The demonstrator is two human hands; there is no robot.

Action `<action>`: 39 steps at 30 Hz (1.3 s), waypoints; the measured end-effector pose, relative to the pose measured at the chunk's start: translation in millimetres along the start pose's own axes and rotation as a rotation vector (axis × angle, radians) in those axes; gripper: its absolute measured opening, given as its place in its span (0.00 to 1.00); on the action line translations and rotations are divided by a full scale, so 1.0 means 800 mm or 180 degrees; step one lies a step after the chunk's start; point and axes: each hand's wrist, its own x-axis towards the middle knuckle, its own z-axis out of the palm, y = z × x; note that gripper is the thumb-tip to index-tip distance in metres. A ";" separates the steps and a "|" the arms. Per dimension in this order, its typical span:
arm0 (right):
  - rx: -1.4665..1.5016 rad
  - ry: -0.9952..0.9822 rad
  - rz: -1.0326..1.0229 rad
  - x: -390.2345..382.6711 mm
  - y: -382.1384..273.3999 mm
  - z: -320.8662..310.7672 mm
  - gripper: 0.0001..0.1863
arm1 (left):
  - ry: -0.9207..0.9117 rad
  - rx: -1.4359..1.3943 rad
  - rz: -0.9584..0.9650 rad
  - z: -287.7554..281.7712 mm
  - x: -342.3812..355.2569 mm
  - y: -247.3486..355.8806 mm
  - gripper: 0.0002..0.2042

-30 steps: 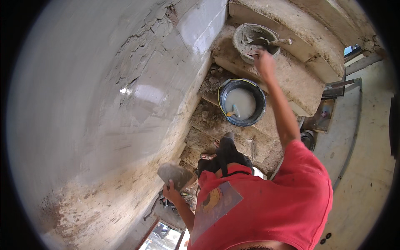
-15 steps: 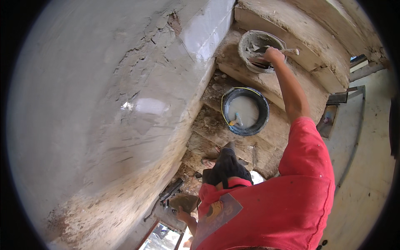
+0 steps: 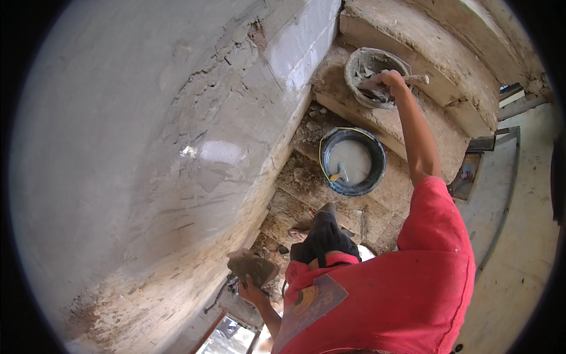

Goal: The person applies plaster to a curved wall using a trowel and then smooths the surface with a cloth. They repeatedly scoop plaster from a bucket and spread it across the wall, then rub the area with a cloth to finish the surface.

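My right arm reaches out to a bucket of grey mortar point(image 3: 352, 69) on a step. There my right hand point(image 3: 391, 81) is closed on a trowel point(image 3: 371, 84), its blade down among the mortar. A pale wooden handle point(image 3: 418, 79) sticks out to the right past that hand; whether it belongs to the trowel I cannot tell. Low on the left, my left hand point(image 3: 252, 291) grips a flat grey-brown board point(image 3: 254, 268) close to the wall. The fingers behind the board are partly hidden.
A black bucket point(image 3: 377, 177) of cloudy water, with a yellow-handled brush point(image 3: 336, 176) in it, stands below the mortar bucket. Dirty concrete steps point(image 3: 413, 50) climb at the upper right. A partly plastered wall point(image 3: 147, 147) fills the left. Rubble point(image 3: 312, 125) lies along its foot.
My left hand has lifted the board upward, nearer the wall. The trowel blade has turned within the mortar bucket, with my right hand still there. The whole view has shifted slightly.
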 end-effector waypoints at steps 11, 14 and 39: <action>-0.1075 0.0714 -0.0844 -0.100 -0.047 0.006 0.34 | -0.0265 0.0215 -0.0191 0.036 -0.003 0.037 0.12; -0.1161 0.0865 -0.1053 -0.112 -0.070 0.000 0.28 | -0.0350 0.0061 -0.0205 0.036 -0.006 0.035 0.12; -0.2361 0.1818 -0.1825 -0.076 -0.009 0.019 0.11 | -0.0291 -0.0303 -0.0436 0.021 -0.035 0.004 0.10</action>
